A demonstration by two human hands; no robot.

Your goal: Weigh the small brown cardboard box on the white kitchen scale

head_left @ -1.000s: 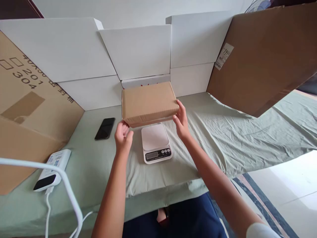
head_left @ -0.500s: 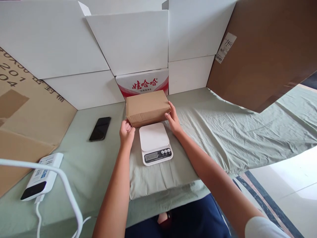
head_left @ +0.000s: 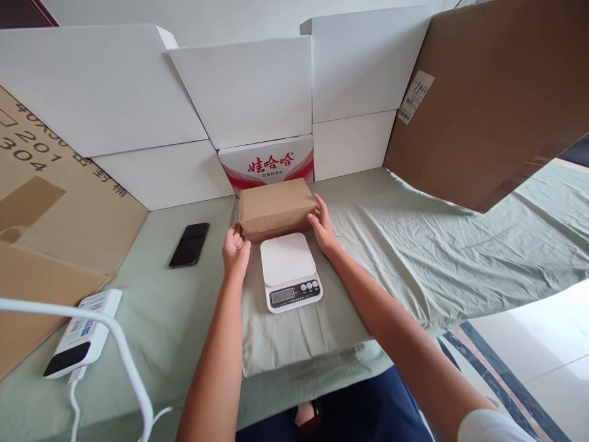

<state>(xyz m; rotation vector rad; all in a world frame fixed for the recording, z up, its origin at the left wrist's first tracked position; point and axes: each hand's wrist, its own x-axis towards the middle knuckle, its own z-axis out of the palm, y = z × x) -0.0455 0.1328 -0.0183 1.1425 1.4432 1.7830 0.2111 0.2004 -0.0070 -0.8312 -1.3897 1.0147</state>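
A closed brown cardboard box (head_left: 277, 205) sits just behind a white kitchen scale (head_left: 289, 261), between my two hands. My left hand (head_left: 236, 244) is at its front left corner, fingers curled against the side. On the right end, my right hand (head_left: 323, 227) has its thumb near the front edge and its fingers along the side. The scale's platform is bare, and its dark panel with a small display and round buttons faces me. Whether the box's underside rests fully on the cloth is hidden.
Behind stand white boxes (head_left: 248, 92) and a red-and-white printed carton (head_left: 271, 164). Large brown cartons flank the left (head_left: 59, 202) and right (head_left: 478, 104). A black phone (head_left: 189, 244), a white power strip (head_left: 85, 331) and a white curved cable or arm (head_left: 124, 350) lie left on the green cloth (head_left: 391, 245).
The view has tilted up slightly, so everything sits lower in the picture. My left hand has eased slightly outward from the box's corner; the box stays about where it was behind the scale.
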